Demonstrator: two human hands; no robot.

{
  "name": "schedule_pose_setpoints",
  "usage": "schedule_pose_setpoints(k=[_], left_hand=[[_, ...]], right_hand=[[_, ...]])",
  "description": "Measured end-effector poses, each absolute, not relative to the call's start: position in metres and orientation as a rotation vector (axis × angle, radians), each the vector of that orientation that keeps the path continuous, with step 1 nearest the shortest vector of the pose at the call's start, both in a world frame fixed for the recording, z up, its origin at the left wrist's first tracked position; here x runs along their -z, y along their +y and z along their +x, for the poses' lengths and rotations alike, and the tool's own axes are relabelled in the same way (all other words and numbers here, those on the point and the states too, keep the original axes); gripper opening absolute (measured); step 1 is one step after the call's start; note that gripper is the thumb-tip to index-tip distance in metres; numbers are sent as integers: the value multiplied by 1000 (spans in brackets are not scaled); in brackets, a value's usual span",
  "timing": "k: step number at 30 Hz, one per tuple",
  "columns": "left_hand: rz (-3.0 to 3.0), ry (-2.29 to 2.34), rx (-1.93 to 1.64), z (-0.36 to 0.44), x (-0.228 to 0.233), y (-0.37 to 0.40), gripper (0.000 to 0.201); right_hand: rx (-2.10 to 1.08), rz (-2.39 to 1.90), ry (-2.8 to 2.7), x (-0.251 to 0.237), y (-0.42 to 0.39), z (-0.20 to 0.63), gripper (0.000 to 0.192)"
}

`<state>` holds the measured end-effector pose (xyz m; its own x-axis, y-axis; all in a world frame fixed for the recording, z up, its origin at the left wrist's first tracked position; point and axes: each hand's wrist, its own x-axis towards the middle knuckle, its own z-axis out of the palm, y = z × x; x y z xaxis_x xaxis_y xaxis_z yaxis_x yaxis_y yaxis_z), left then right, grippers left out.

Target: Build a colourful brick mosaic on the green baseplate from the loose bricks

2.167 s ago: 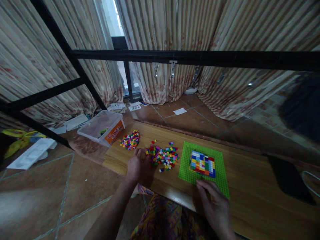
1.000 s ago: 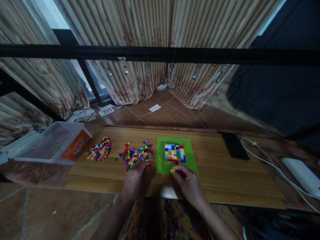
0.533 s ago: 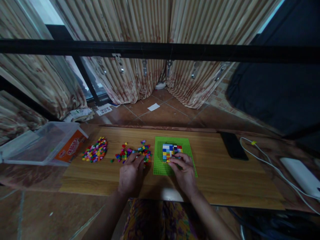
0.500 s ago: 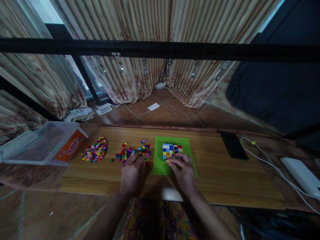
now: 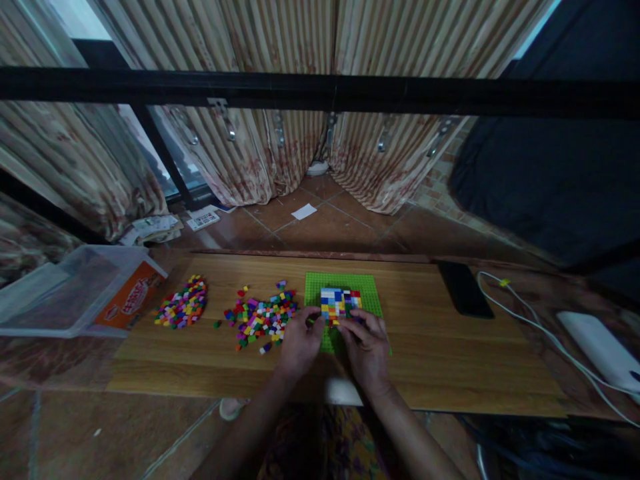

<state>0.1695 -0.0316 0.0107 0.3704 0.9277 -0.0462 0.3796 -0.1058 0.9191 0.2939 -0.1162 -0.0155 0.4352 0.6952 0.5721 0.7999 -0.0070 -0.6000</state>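
Observation:
A green baseplate (image 5: 367, 288) lies flat on the wooden table (image 5: 450, 360). On it sits a square mosaic of small coloured bricks (image 5: 340, 300). My left hand (image 5: 300, 341) rests on the plate's left edge, its fingers curled against it beside the mosaic. My right hand (image 5: 369, 345) covers the plate's near part, with its fingertips at the mosaic's near edge. The fingers hide whether a brick sits between them. A loose pile of mixed bricks (image 5: 260, 319) lies just left of my left hand.
A second brick pile (image 5: 183, 310) lies further left, beside a clear plastic box (image 5: 75, 293) at the table's left end. A black phone (image 5: 463, 297), a white cable (image 5: 525, 313) and a white power bank (image 5: 600, 347) lie to the right. A black bar (image 5: 320, 93) crosses overhead.
My left hand has moved right from the loose brick pile to the baseplate's left edge. My right hand has stayed at the mosaic's near edge.

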Motion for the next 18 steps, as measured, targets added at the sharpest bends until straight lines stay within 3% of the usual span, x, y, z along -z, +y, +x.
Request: schedule_pose_setpoints(k=[13, 18], left_hand=[[1513, 1177, -709, 174, -6, -31, 27], [1420, 1220, -689, 181, -10, -31, 18]], right_hand=[[235, -1779, -1414, 8, -111, 291, 14], [202, -1802, -1418, 9, -111, 292, 13]])
